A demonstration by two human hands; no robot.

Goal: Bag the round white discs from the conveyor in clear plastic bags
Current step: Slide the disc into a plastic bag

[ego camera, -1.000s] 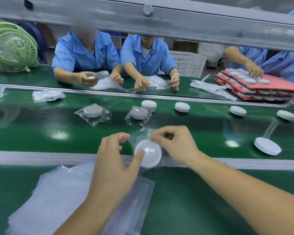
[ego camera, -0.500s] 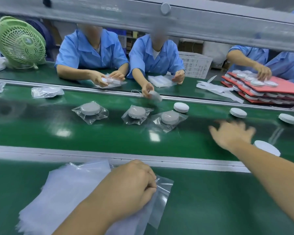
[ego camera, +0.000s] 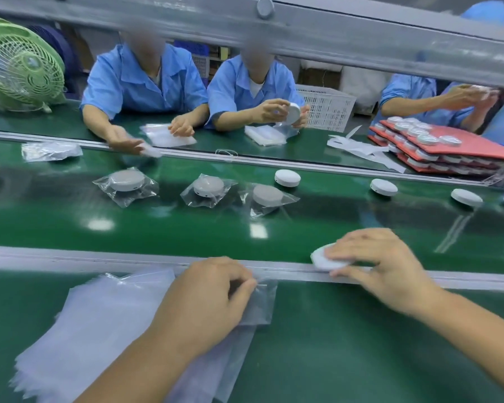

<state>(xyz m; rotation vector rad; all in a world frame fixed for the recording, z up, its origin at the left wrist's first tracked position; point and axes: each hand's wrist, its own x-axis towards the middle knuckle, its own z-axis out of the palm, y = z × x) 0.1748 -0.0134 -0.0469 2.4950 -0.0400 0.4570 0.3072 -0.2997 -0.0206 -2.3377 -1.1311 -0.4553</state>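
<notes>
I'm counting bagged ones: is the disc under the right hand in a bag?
No, the right hand grips a bare white disc with no plastic.

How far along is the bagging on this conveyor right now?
Done: three bagged discs lie on the belt. In hand: the right hand grips a white disc, the left hand pinches a clear bag from the stack. Left: four unbagged discs farther along the belt.

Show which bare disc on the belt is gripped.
The disc at the near edge, under the right hand; the other bare discs lie untouched farther back.
</notes>
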